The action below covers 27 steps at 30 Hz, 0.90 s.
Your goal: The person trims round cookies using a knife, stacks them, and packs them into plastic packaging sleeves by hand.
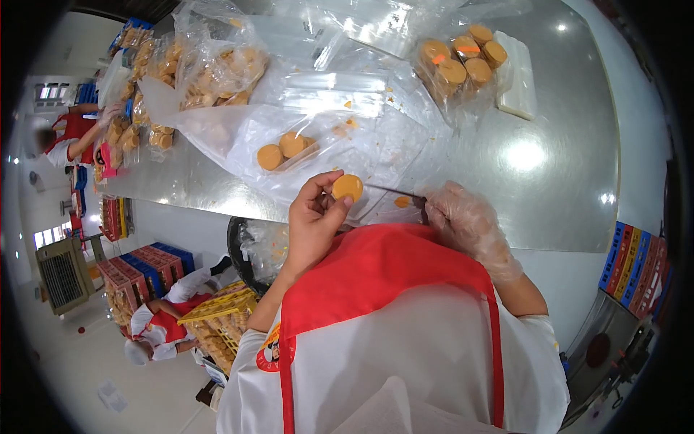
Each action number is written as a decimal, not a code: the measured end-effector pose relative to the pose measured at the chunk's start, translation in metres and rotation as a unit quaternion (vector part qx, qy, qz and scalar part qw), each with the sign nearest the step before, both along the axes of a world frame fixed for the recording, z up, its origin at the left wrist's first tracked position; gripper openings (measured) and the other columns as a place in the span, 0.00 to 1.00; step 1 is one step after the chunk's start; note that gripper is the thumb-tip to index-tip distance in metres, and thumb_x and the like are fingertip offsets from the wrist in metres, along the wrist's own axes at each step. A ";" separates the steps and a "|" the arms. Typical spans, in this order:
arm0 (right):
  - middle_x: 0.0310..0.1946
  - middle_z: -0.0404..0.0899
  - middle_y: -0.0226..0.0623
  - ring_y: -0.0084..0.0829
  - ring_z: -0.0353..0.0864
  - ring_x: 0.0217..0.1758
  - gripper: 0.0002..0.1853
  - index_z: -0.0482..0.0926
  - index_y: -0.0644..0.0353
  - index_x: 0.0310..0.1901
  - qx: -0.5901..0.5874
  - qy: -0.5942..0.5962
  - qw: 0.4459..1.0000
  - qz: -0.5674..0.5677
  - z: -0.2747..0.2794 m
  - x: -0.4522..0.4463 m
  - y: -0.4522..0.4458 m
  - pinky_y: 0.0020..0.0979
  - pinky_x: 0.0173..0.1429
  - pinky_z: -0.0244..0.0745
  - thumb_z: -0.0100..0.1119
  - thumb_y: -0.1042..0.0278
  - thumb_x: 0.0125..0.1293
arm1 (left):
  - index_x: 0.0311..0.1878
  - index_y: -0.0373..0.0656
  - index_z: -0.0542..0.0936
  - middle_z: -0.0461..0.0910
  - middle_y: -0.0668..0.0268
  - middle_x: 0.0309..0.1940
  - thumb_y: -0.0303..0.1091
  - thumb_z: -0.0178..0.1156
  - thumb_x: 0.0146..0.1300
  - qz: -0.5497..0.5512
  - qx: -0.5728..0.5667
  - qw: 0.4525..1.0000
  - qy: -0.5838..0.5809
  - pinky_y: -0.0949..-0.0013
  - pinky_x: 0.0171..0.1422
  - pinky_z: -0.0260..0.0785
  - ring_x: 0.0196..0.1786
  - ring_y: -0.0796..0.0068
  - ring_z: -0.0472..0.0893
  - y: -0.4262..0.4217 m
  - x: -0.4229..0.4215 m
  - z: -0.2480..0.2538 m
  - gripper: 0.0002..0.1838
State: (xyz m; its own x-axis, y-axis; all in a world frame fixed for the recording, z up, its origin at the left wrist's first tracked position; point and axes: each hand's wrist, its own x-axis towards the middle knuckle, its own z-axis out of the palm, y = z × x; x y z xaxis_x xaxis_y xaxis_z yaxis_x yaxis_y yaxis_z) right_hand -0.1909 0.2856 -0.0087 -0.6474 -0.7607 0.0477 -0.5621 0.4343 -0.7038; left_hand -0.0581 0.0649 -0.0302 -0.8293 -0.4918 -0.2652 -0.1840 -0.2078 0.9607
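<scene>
My bare left hand [318, 217] is closed on a round, orange-brown biscuit [347, 187], pinched between thumb and fingers. My right hand [466, 220], in a clear plastic glove, is closed around the dark handle of a thin knife. The knife's blade [394, 191] points left, its tip close to the biscuit. An orange scrap [402, 202] lies below the blade. Just beyond my left hand, a few similar biscuits [293, 145] rest on clear plastic sheeting [390, 145] scattered with crumbs.
A clear bag of stacked biscuits [463, 61] with orange tags stands at the back right beside a stack of white plastic sleeves [515, 79]. More bagged biscuits [224, 76] crowd the metal table's left. A black-rimmed bin [238, 253] stands below the edge. Co-workers [163, 322] are at left among crates.
</scene>
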 end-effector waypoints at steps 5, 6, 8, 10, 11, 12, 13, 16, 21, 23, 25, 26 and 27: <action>0.27 0.79 0.39 0.40 0.81 0.29 0.14 0.86 0.54 0.46 -0.051 0.003 0.999 0.002 -0.004 -0.003 0.000 0.38 0.33 0.77 0.60 0.80 0.60 | 0.62 0.35 0.76 0.77 0.70 0.46 0.17 0.62 0.65 -0.001 0.008 1.000 0.007 0.81 0.45 0.67 0.42 0.88 0.75 0.000 -0.001 0.001 0.21; 0.27 0.79 0.39 0.40 0.81 0.29 0.14 0.86 0.53 0.46 -0.039 0.016 0.999 0.004 -0.004 -0.003 0.000 0.38 0.33 0.77 0.61 0.80 0.59 | 0.62 0.35 0.76 0.78 0.69 0.46 0.17 0.62 0.65 -0.002 0.007 1.000 0.011 0.81 0.47 0.68 0.43 0.87 0.76 0.001 -0.001 0.001 0.21; 0.27 0.79 0.39 0.40 0.82 0.28 0.14 0.86 0.53 0.46 -0.023 0.027 0.999 0.004 -0.003 -0.006 0.000 0.38 0.32 0.77 0.61 0.80 0.59 | 0.62 0.35 0.76 0.78 0.69 0.47 0.17 0.62 0.66 0.002 0.012 1.000 0.009 0.80 0.49 0.69 0.45 0.86 0.77 0.001 -0.001 0.001 0.21; 0.26 0.78 0.39 0.40 0.82 0.28 0.14 0.86 0.54 0.46 -0.016 0.021 1.000 0.000 -0.002 -0.008 0.000 0.38 0.32 0.77 0.61 0.79 0.59 | 0.61 0.35 0.76 0.78 0.69 0.47 0.17 0.62 0.66 0.002 0.013 1.000 0.005 0.80 0.51 0.69 0.46 0.85 0.77 0.000 -0.002 0.001 0.20; 0.26 0.78 0.39 0.40 0.82 0.28 0.15 0.86 0.54 0.46 -0.026 0.019 0.999 0.001 -0.001 -0.008 0.000 0.38 0.32 0.77 0.61 0.80 0.59 | 0.61 0.35 0.76 0.78 0.69 0.47 0.17 0.62 0.65 0.000 0.013 1.000 0.000 0.80 0.50 0.69 0.46 0.85 0.77 -0.001 -0.002 0.002 0.20; 0.26 0.78 0.39 0.40 0.82 0.29 0.15 0.86 0.54 0.46 -0.036 0.018 0.999 0.003 0.000 -0.007 -0.001 0.38 0.32 0.77 0.61 0.80 0.59 | 0.61 0.35 0.76 0.78 0.68 0.47 0.17 0.62 0.65 -0.001 0.013 1.000 -0.004 0.80 0.50 0.69 0.45 0.85 0.77 -0.001 -0.002 0.003 0.20; 0.26 0.78 0.39 0.40 0.82 0.29 0.15 0.86 0.54 0.46 -0.046 0.016 0.999 0.003 0.001 -0.006 -0.001 0.39 0.32 0.77 0.61 0.80 0.59 | 0.61 0.35 0.77 0.78 0.68 0.47 0.17 0.62 0.65 -0.003 0.015 1.000 -0.009 0.80 0.50 0.69 0.45 0.85 0.77 -0.002 -0.002 0.004 0.20; 0.27 0.79 0.40 0.41 0.82 0.29 0.14 0.86 0.55 0.45 0.010 0.039 0.999 0.006 0.003 -0.011 -0.001 0.38 0.32 0.78 0.62 0.80 0.58 | 0.60 0.34 0.77 0.78 0.68 0.47 0.17 0.61 0.65 -0.009 0.026 0.999 -0.016 0.81 0.50 0.69 0.45 0.86 0.77 -0.002 -0.003 0.004 0.20; 0.26 0.79 0.41 0.41 0.81 0.27 0.13 0.86 0.58 0.43 -0.054 0.032 0.998 0.012 -0.002 -0.013 0.000 0.37 0.31 0.77 0.62 0.80 0.57 | 0.60 0.34 0.77 0.78 0.68 0.46 0.16 0.61 0.65 -0.022 0.035 0.999 -0.014 0.81 0.50 0.68 0.45 0.86 0.76 -0.003 -0.002 0.006 0.19; 0.26 0.78 0.41 0.41 0.80 0.26 0.13 0.86 0.58 0.43 -0.049 0.041 0.998 0.013 -0.003 -0.015 0.002 0.37 0.31 0.77 0.62 0.80 0.57 | 0.60 0.34 0.77 0.78 0.67 0.46 0.16 0.61 0.65 -0.022 0.038 0.999 -0.013 0.81 0.51 0.68 0.45 0.85 0.77 -0.003 -0.002 0.005 0.19; 0.25 0.77 0.41 0.41 0.79 0.25 0.13 0.86 0.58 0.43 -0.039 0.029 0.999 0.011 0.001 -0.016 0.003 0.38 0.30 0.76 0.62 0.80 0.56 | 0.60 0.34 0.77 0.78 0.67 0.47 0.16 0.61 0.65 -0.021 0.037 0.999 -0.015 0.80 0.51 0.69 0.46 0.85 0.77 -0.003 -0.002 0.006 0.19; 0.25 0.77 0.41 0.41 0.79 0.25 0.12 0.86 0.59 0.43 -0.041 0.036 0.998 0.016 0.002 -0.016 0.003 0.37 0.30 0.76 0.62 0.80 0.56 | 0.60 0.33 0.77 0.78 0.67 0.47 0.16 0.60 0.65 -0.021 0.035 0.999 -0.016 0.80 0.52 0.69 0.46 0.84 0.77 -0.003 -0.003 0.009 0.19; 0.25 0.77 0.40 0.41 0.78 0.24 0.12 0.86 0.59 0.43 -0.044 0.043 0.998 0.021 0.003 -0.015 0.003 0.37 0.30 0.76 0.62 0.80 0.56 | 0.60 0.33 0.77 0.79 0.66 0.47 0.16 0.60 0.65 -0.020 0.035 0.999 -0.017 0.79 0.52 0.69 0.46 0.84 0.77 -0.002 -0.004 0.010 0.19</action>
State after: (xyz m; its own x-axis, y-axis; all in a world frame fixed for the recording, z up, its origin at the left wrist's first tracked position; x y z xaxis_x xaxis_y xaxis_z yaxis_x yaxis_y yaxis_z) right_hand -0.2059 0.2882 -0.0057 -0.6062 -0.7770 0.1697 -0.6388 0.3485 -0.6859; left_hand -0.0619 0.0629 -0.0204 -0.8381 -0.4370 -0.3265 -0.2265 -0.2657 0.9371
